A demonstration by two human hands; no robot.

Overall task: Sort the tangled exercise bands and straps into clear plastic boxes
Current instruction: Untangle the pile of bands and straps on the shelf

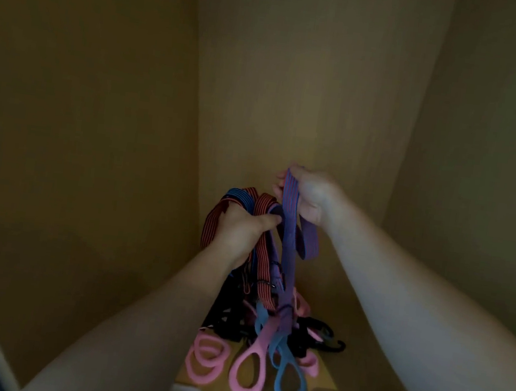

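Clamps the striped straps in the left hand, fingers curled round them, likely to anchor the tangle. Pinches the purple strap in the right hand, above the left fingers, seemingly to tease it free. Leaves the pink loop handles dangling below both.

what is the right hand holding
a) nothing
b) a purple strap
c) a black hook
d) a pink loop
B: the right hand pinches the top of the purple strap, raised above the striped straps that the left hand grips.
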